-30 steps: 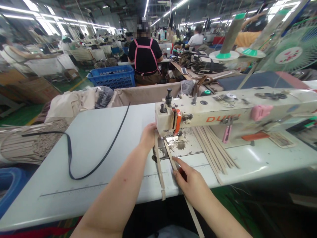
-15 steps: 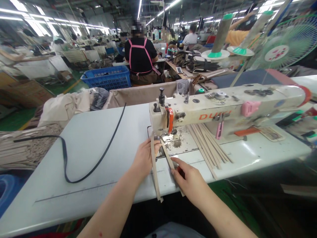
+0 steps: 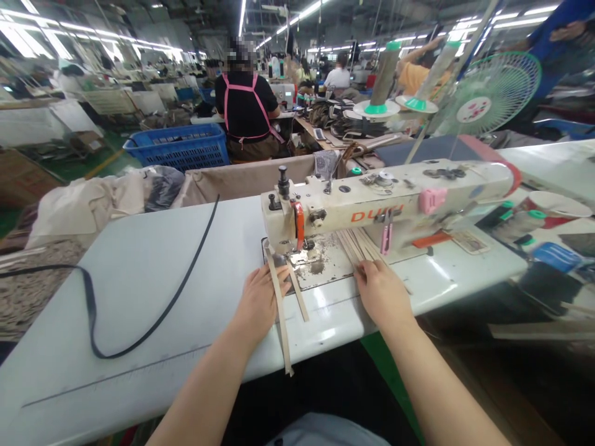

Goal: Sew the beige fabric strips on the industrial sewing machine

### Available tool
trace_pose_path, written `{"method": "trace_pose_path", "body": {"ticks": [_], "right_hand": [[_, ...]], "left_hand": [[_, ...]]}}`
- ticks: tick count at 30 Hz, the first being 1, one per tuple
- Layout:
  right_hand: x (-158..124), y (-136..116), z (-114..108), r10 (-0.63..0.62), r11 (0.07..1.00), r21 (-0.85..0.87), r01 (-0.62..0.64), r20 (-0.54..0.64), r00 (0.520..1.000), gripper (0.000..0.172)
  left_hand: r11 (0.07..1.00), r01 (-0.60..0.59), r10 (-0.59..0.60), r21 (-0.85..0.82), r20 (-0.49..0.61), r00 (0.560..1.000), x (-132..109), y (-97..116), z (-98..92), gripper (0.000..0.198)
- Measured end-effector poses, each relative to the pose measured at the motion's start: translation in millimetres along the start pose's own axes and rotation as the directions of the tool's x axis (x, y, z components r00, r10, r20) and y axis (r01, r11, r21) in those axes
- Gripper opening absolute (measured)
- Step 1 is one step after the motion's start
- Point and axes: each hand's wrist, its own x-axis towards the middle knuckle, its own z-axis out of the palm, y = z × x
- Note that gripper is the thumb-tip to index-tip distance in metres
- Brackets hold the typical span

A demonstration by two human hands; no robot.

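Observation:
My left hand (image 3: 258,301) rests on the table just in front of the sewing machine's presser foot. Its fingers are closed at a long beige fabric strip (image 3: 282,328), which runs across them and hangs over the table's front edge; part of the grip is hidden. Beside those fingertips, a shorter beige strip (image 3: 300,298) comes out from the presser foot area (image 3: 304,255). My right hand (image 3: 383,292) pinches into a bundle of beige fabric strips (image 3: 356,244) lying on the machine bed. How many strips it holds is hidden.
The sewing machine (image 3: 372,201) spans the table's right half. A dark strap (image 3: 186,297) curves over the left side of the white table (image 3: 153,254). Thread cones (image 3: 385,77) and a fan (image 3: 483,102) stand behind. A person in a pink-strapped apron (image 3: 246,105) sits ahead near a blue crate (image 3: 181,147).
My right hand has let go of the shorter strip and moved right to the bundle, closing on it. My left hand stays near the presser foot. The view has turned slightly right.

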Motion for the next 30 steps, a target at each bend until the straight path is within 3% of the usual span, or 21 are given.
{"method": "trace_pose_path", "body": {"ticks": [7, 10, 13, 17, 20, 23, 26, 30], "right_hand": [[3.4, -6.1, 3.2, -0.054, 0.985, -0.164, 0.044, -0.054, 0.997, 0.017], [4.0, -2.7, 5.2, -0.034, 0.997, -0.071, 0.029, -0.068, 0.997, 0.025], [0.9, 2.4, 7.9, 0.022, 0.983, 0.183, -0.007, -0.082, 0.996, 0.036], [-10.6, 6.2, 5.0, 0.077, 0.828, 0.558, -0.057, -0.012, 0.997, 0.038], [-23.5, 6.0, -0.2, 0.093, 0.613, 0.77, -0.177, 0.152, 0.984, 0.031], [-35.4, 5.0, -1.7, 0.038, 0.425, 0.859, -0.285, 0.298, 0.954, 0.025], [-43.9, 3.2, -1.3, 0.007, 0.354, 0.883, -0.308, 0.327, 0.945, 0.034], [-52.1, -1.0, -5.9, -0.026, 0.367, 0.879, -0.304, 0.336, 0.941, 0.049]], "left_hand": [[1.0, -0.005, 0.004, 0.027, 0.01, 1.0, 1.1, 0.2, -0.1, 0.037], [1.0, 0.027, -0.027, 0.002, 0.018, 0.999, 1.4, 3.3, -2.6, 0.038], [1.0, 0.027, -0.027, -0.01, 0.026, 0.999, 1.4, 5.5, -4.4, 0.039], [1.0, 0.022, -0.022, -0.011, 0.013, 1.0, 1.1, 5.0, -3.5, 0.039], [1.0, 0.011, -0.011, -0.015, -0.002, 1.0, 1.0, 4.3, -2.4, 0.038], [1.0, 0.01, -0.011, -0.018, -0.013, 1.0, 0.9, 4.5, -2.3, 0.038], [1.0, 0.016, -0.016, -0.008, -0.01, 1.0, 0.8, 4.9, -2.3, 0.039], [1.0, 0.023, -0.023, 0.016, 0.001, 1.0, 1.5, 4.6, -1.4, 0.041]]}}
